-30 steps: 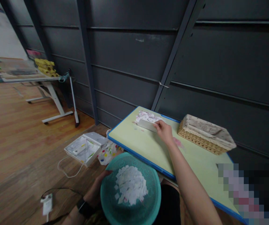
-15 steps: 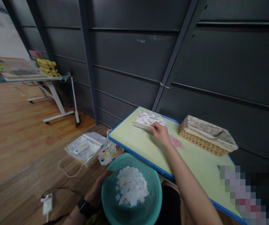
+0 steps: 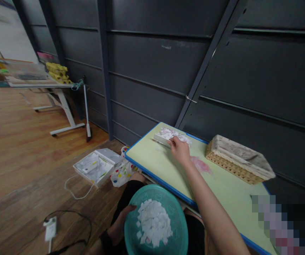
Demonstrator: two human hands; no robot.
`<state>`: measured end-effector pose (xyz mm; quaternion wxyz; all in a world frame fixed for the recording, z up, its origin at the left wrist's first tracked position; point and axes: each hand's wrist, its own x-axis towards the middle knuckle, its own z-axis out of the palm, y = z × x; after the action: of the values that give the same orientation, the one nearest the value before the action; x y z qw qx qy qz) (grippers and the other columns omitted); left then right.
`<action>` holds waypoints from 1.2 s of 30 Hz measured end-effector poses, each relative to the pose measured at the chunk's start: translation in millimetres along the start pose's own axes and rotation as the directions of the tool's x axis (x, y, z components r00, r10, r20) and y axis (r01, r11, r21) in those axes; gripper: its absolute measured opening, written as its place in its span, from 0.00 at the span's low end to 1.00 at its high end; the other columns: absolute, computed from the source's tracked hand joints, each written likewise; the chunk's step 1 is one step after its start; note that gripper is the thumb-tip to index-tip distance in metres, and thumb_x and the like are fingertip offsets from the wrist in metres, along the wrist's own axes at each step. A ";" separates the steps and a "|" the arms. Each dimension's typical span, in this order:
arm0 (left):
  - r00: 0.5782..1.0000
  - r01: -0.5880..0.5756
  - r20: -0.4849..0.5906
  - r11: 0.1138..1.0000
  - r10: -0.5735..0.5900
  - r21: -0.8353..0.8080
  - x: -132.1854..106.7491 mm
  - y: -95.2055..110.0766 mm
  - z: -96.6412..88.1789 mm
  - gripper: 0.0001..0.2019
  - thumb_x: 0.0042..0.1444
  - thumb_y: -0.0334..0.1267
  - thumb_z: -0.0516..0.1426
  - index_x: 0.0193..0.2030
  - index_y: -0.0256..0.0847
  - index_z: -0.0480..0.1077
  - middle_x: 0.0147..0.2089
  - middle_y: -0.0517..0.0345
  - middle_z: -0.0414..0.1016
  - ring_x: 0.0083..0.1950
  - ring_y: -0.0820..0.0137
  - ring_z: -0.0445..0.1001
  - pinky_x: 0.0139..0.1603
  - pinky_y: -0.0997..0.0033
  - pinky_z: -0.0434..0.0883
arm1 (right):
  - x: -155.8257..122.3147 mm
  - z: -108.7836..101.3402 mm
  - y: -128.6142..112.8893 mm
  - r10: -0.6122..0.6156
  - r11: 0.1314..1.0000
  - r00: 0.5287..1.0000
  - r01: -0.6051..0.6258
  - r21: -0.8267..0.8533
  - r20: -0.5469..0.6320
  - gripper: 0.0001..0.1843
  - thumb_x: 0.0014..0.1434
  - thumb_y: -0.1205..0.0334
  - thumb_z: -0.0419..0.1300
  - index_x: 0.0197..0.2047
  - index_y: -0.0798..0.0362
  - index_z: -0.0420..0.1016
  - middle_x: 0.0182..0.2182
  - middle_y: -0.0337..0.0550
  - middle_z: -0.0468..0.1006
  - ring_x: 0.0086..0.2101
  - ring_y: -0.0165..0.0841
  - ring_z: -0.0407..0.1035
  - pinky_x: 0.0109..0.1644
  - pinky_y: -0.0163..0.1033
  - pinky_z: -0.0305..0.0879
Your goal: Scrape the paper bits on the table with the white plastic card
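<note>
My left hand (image 3: 123, 220) grips the left rim of a green plastic colander (image 3: 180, 226) at my lap. Inside it lies a heap of small white paper scraps (image 3: 154, 220). Over the table (image 3: 147, 152), my right hand (image 3: 180, 149) is closed on a stiff white card (image 3: 161, 139), held on edge along the near side of another pile of paper scraps (image 3: 177, 134). My right fingertips partly hide the card's right end. To the right of that hand, a pink stain (image 3: 200, 164) marks the yellow-green tabletop.
A lined wicker basket (image 3: 234, 164) stands at the table's far right edge. On the floor to the left are an open white box (image 3: 94, 166), a dotted plastic bag (image 3: 123, 173) and a power strip (image 3: 50, 228) with a cord. A dark panelled wall (image 3: 147, 85) rises behind the table.
The card has tilted, so more of its white face shows beside the pile. The colander and my left hand sit slightly lower and farther right in view, and the camera has shifted a little.
</note>
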<state>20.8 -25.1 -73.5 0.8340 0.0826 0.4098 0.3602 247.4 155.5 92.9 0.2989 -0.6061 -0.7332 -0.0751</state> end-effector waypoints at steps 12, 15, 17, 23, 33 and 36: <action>1.000 0.009 0.020 1.000 -0.009 -0.019 9.8 -2.0 -7.0 0.23 0.51 0.42 0.58 0.49 0.25 0.69 0.35 0.43 0.83 0.35 0.59 0.80 0.44 0.63 0.72 | 9.8 -31.6 -0.1 -0.087 0.983 0.994 0.097 -0.156 0.071 0.11 0.59 0.57 0.51 0.37 0.52 0.73 0.28 0.44 0.78 0.28 0.35 0.69 0.30 0.35 0.49; 1.000 0.022 0.008 1.000 -0.022 -0.022 11.0 -2.8 -7.4 0.23 0.51 0.42 0.58 0.49 0.25 0.69 0.35 0.43 0.82 0.36 0.58 0.80 0.44 0.62 0.72 | 14.0 -27.1 -0.8 -0.078 0.987 0.995 0.085 -0.136 0.057 0.11 0.60 0.58 0.51 0.38 0.52 0.73 0.28 0.43 0.78 0.29 0.34 0.69 0.31 0.35 0.50; 1.000 0.022 0.016 1.000 -0.022 -0.021 10.6 -2.6 -7.6 0.23 0.51 0.43 0.58 0.49 0.26 0.69 0.35 0.42 0.82 0.37 0.57 0.80 0.44 0.61 0.72 | 16.6 -22.5 -2.6 -0.089 0.985 0.993 0.099 -0.140 0.072 0.11 0.60 0.58 0.51 0.38 0.51 0.73 0.29 0.44 0.78 0.29 0.35 0.69 0.31 0.35 0.50; 0.999 0.000 0.048 1.000 0.000 -0.017 10.1 -1.3 -8.2 0.22 0.52 0.43 0.58 0.48 0.25 0.69 0.34 0.43 0.83 0.35 0.57 0.79 0.43 0.61 0.72 | 17.2 -27.6 -5.0 -0.136 0.967 0.980 0.164 -0.195 0.146 0.10 0.59 0.60 0.51 0.37 0.51 0.73 0.30 0.44 0.79 0.29 0.35 0.69 0.31 0.35 0.50; 1.000 -0.015 0.009 0.999 0.016 -0.046 6.5 -1.8 -2.8 0.23 0.48 0.41 0.61 0.49 0.27 0.70 0.35 0.45 0.83 0.38 0.58 0.80 0.46 0.62 0.71 | -11.7 -59.2 21.0 -0.143 0.989 0.982 0.138 0.051 0.124 0.08 0.57 0.57 0.54 0.32 0.51 0.71 0.26 0.41 0.77 0.26 0.32 0.68 0.31 0.34 0.53; 1.000 -0.003 0.019 0.999 0.004 -0.054 9.7 -1.2 -5.8 0.25 0.48 0.40 0.61 0.51 0.26 0.68 0.35 0.44 0.83 0.38 0.57 0.80 0.45 0.61 0.72 | -16.8 -46.1 32.9 -0.047 0.978 0.999 0.041 0.206 0.025 0.10 0.56 0.55 0.55 0.30 0.52 0.71 0.25 0.40 0.75 0.25 0.31 0.65 0.32 0.34 0.55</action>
<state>21.0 -20.4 -83.8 0.8391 0.0642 0.3918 0.3719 295.6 128.0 113.1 0.3475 -0.5566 -0.7546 0.0035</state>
